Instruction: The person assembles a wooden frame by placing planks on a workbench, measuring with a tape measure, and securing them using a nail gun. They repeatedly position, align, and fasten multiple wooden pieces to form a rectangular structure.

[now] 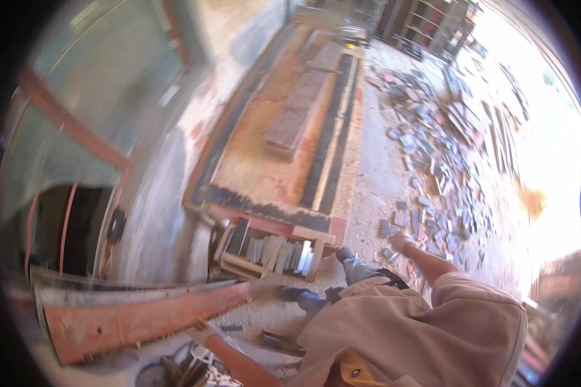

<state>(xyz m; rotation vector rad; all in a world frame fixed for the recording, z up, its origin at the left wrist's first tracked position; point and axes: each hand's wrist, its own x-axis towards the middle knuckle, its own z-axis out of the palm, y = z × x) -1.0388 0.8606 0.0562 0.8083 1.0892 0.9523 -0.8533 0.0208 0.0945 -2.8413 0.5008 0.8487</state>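
Observation:
My left hand (201,332), in what looks like a pale glove, is low on the left, beside the lower edge of a long red beam-like piece (142,316). Whether it touches that edge I cannot make out. On the other side, my right hand (401,242), also pale as if gloved, hangs out from my body over the floor, close to scattered small grey blocks (432,174). Motion smears the fingers of both hands, and no held object can be made out in either.
Ahead lies a long low bench (252,187) with dark borders and a brown plank (297,116) on it. At its near end stands a wooden crate (245,267) of upright grey pieces. A glazed frame (77,122) lines the left; a rack (423,26) stands far back.

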